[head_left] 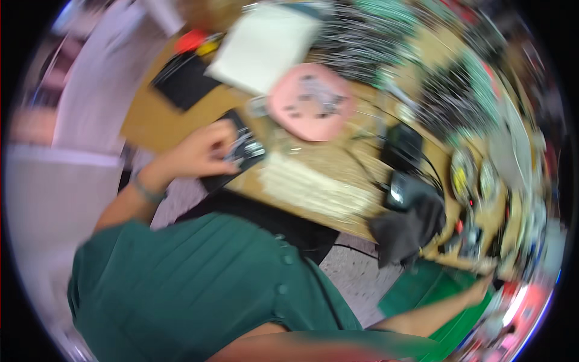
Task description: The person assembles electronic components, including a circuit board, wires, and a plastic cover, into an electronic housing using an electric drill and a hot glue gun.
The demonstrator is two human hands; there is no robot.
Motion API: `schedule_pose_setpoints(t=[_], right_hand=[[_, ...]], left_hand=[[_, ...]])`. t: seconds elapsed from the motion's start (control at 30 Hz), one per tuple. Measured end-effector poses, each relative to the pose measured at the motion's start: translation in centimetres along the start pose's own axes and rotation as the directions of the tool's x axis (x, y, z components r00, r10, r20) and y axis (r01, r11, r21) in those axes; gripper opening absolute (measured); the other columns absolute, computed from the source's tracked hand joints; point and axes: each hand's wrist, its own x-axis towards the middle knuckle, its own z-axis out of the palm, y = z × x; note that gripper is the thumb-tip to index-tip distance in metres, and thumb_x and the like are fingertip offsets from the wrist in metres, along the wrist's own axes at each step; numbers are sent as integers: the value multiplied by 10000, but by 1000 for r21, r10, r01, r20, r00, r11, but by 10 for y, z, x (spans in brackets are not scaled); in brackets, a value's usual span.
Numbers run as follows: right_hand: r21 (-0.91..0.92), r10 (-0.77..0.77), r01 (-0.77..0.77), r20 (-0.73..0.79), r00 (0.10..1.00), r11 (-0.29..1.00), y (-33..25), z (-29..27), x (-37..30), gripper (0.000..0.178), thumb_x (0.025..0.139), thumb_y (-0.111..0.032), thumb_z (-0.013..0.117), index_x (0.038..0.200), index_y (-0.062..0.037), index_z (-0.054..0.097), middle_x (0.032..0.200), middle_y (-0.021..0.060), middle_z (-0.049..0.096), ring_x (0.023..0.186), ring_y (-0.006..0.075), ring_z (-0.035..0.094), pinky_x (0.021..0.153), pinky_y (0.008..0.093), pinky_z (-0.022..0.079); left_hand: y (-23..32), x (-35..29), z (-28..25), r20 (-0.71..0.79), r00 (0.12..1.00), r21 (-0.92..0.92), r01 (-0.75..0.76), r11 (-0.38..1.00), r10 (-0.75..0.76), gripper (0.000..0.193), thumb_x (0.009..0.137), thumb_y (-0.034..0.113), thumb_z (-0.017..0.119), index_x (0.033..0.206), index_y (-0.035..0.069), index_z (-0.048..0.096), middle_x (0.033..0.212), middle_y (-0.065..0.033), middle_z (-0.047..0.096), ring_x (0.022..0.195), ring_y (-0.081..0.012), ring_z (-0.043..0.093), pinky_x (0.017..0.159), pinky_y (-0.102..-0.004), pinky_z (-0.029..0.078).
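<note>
My left hand [208, 148], with a dark band on its wrist, is over a black pad [220, 181] at the table's near left edge. Its fingers are curled in toward the thumb. Small shiny pieces [250, 149] lie at the fingertips; blur hides what the fingers hold. Just beyond is a pink tray [310, 130] with small dark and silvery bits in it. Far to the right, my right hand [479, 292] reaches to the table's edge above a green surface. Its fingers are smeared by motion, so their grip is unclear.
White strips [313, 187] lie along the near edge of the wooden table [148, 123]. A white sheet [265, 45] and bundled thin rods [356, 42] are at the back. Black devices [401, 145] with cables and a dark cloth [410, 226] stand to the right.
</note>
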Motion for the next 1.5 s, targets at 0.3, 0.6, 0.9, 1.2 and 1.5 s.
schedule_pose_setpoints(t=[0.3, 0.6, 0.9, 1.2, 1.5], right_hand=[[-102, 71, -173, -630, 774, 980, -58, 64, -132, 430, 879, -414, 664, 1062, -26, 649, 925, 98, 655, 814, 190, 595, 729, 308, 481], [83, -61, 164, -695, 716, 983, -103, 111, -259, 453, 941, -416, 579, 1253, -91, 535, 903, 45, 568, 691, 150, 525, 561, 272, 430], [-436, -647, 883, 626, 435, 173, -268, 202, -296, 482, 798, -328, 739, 1126, 12, 642, 1004, 131, 659, 835, 283, 628, 739, 379, 489], [-266, -749, 901, 656, -93, -344, -316, 290, -320, 125, 889, -104, 605, 983, -45, 661, 1019, 163, 666, 900, 305, 618, 761, 406, 516], [425, -477, 262, 549, 687, 866, -268, 371, -365, 920, 841, -626, 585, 1397, 60, 327, 1161, 242, 593, 1014, 370, 611, 1007, 468, 410]], left_hand=[[-3, -13, 14, -144, 989, -37, -21, 999, 16, 294, 718, 183, 790, 802, 59, 537, 858, -49, 503, 628, -132, 496, 565, -282, 425], [7, -25, -2, -263, 925, 29, -276, 961, 274, 504, 780, 221, 766, 1192, 38, 541, 1114, -79, 504, 944, -177, 520, 814, -300, 465], [121, 9, 5, -395, 439, 215, -809, 546, 807, 372, 761, 263, 741, 1009, 36, 581, 1005, -110, 578, 968, -276, 568, 837, -368, 462], [106, -4, 68, 144, 819, -154, -536, 830, 556, 481, 763, 277, 749, 1085, 56, 467, 887, -143, 602, 830, -371, 615, 669, -440, 478], [100, 0, 75, 8, 805, -383, -546, 746, 593, 473, 807, 276, 737, 1109, 42, 458, 837, -173, 589, 792, -397, 610, 644, -441, 460]])
